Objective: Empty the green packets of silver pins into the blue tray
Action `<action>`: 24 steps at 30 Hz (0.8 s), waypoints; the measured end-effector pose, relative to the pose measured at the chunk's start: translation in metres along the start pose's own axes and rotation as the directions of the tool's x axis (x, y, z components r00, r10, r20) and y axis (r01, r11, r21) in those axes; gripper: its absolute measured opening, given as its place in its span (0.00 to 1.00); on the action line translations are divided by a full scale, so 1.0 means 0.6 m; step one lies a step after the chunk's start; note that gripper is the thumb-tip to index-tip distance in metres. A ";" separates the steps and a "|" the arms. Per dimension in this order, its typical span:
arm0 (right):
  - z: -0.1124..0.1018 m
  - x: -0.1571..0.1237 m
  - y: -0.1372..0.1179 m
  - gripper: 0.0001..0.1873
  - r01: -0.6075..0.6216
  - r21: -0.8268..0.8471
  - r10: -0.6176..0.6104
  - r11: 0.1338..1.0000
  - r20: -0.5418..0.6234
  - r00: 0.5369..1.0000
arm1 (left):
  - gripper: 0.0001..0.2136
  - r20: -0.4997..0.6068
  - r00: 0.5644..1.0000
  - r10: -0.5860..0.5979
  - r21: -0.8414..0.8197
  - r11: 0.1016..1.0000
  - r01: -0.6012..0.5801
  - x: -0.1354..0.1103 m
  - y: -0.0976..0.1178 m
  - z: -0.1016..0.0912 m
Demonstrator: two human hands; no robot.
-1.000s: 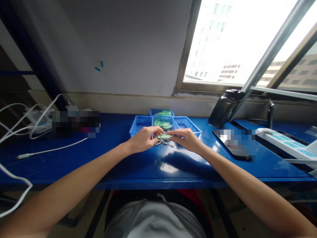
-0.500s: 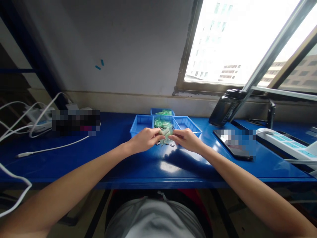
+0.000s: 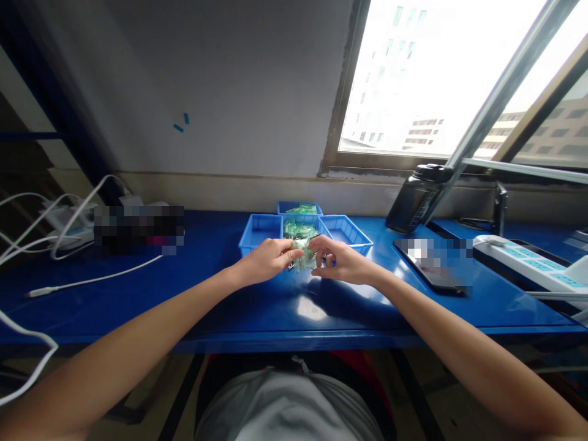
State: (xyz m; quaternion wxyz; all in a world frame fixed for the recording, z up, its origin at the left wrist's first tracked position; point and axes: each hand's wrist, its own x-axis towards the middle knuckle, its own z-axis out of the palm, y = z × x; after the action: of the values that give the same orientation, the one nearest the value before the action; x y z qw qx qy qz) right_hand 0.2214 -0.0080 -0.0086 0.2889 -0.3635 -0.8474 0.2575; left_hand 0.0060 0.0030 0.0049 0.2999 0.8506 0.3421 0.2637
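Observation:
A small clear plastic bag with a pale green tint [image 3: 303, 260] hangs in front of the blue bins. My left hand [image 3: 269, 260] pinches its left side between thumb and fingers. On the other side, my right hand [image 3: 342, 260] has its fingers curled but apart, with the index finger close to the bag's upper right edge. Whether that fingertip touches the bag cannot be made out. Behind the bag, a blue bin [image 3: 325, 228] holds several green-tinted clear packets [image 3: 298, 229]. Small dark thin pieces show around the bag, too small to name.
Blue bins stand left [image 3: 261, 229] and right [image 3: 346, 229] of the middle one, and another [image 3: 285, 207] with green packets sits behind. A black bottle [image 3: 416, 199], a phone [image 3: 429, 269] and a white power strip [image 3: 533, 263] lie right. White cables [image 3: 101, 282] spread left on the blue table [image 3: 220, 324].
My right hand's fingers have come away from their pinch on the bag and spread apart. My left hand keeps its hold. The view has shifted slightly.

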 end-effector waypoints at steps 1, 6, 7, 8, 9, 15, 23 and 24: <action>0.000 0.000 0.003 0.22 -0.003 0.008 0.003 1.000 0.010 1.000 | 0.18 0.003 1.000 -0.018 -0.008 1.000 0.018 0.000 0.000 0.000; 0.000 0.003 0.006 0.14 0.009 -0.067 -0.013 0.998 -0.062 0.998 | 0.20 0.050 0.991 -0.120 -0.030 0.992 0.122 0.001 -0.002 0.001; 0.000 0.003 0.004 0.11 0.025 -0.090 -0.032 0.996 -0.076 0.997 | 0.20 0.065 0.988 -0.138 -0.031 0.990 0.141 0.001 -0.002 0.001; -0.001 0.003 0.001 0.08 0.043 -0.111 -0.053 0.993 -0.086 0.995 | 0.20 0.078 0.985 -0.154 -0.033 0.987 0.157 0.000 -0.002 0.001; -0.002 0.002 -0.001 0.06 0.059 -0.130 -0.071 0.990 -0.092 0.993 | 0.20 0.091 0.982 -0.166 -0.037 0.985 0.170 0.000 -0.002 0.002; -0.005 0.002 -0.010 0.07 0.057 -0.198 -0.091 0.979 -0.167 0.982 | 0.18 0.010 0.996 -0.090 0.075 0.993 0.089 -0.003 0.003 0.002; -0.005 0.003 -0.008 0.11 -0.019 -0.202 -0.027 0.979 -0.222 0.975 | 0.09 0.017 0.998 0.063 0.148 0.987 -0.065 -0.007 0.015 -0.001; -0.005 0.003 -0.009 0.12 -0.029 -0.211 -0.020 0.977 -0.224 0.974 | 0.09 0.015 0.998 0.058 0.141 0.988 -0.059 -0.007 0.014 -0.001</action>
State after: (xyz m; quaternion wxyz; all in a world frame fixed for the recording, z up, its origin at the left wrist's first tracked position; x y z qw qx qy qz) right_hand 0.2200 -0.0092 -0.0025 0.3416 -0.4211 -0.8312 0.1229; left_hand 0.0067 -0.0047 0.0100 0.2328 0.8808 0.3333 0.2428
